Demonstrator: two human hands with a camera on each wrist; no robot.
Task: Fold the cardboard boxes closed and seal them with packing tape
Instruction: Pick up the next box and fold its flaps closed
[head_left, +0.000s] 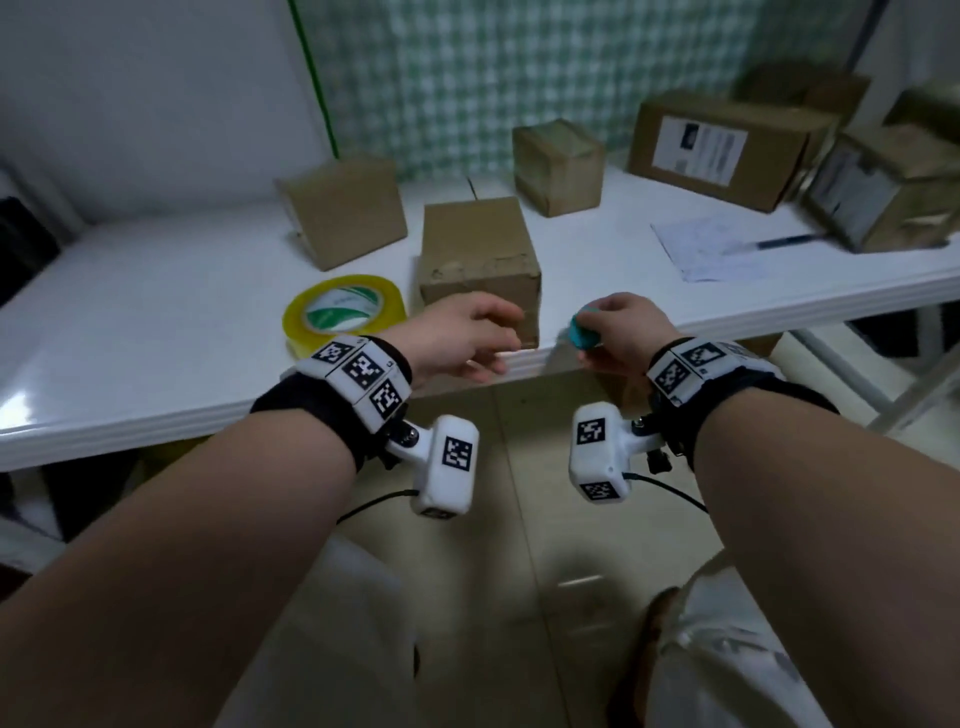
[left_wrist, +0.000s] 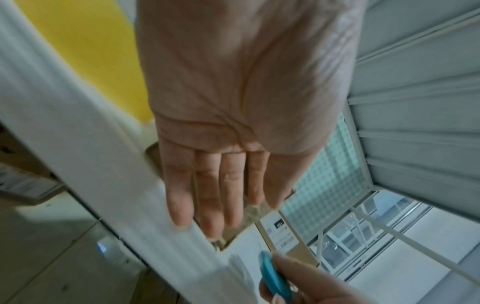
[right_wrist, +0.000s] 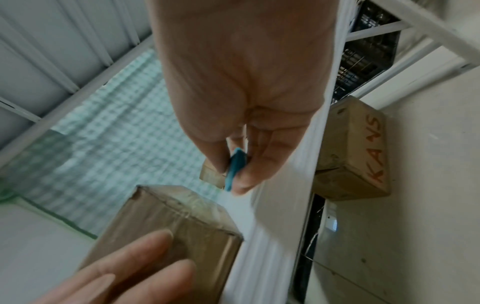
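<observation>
A small taped cardboard box (head_left: 478, 249) stands at the front edge of the white table (head_left: 156, 322). A yellow roll of packing tape (head_left: 345, 312) lies flat just left of it. My left hand (head_left: 483, 338) hovers in front of the box's near face with straight, relaxed fingers (left_wrist: 207, 197) and holds nothing; whether it touches the box (right_wrist: 176, 224) I cannot tell. My right hand (head_left: 608, 332) is to the right of the box, over the table edge. It pinches a small flat teal tool (head_left: 584, 332) between thumb and fingers (right_wrist: 249, 172).
Several more closed cardboard boxes stand farther back: one behind the tape (head_left: 345, 210), one at centre back (head_left: 558, 166), and a labelled one (head_left: 727, 148) at right. A sheet of paper (head_left: 711, 254) with a blue pen (head_left: 784, 241) lies right. Another box (right_wrist: 355, 152) sits under the table.
</observation>
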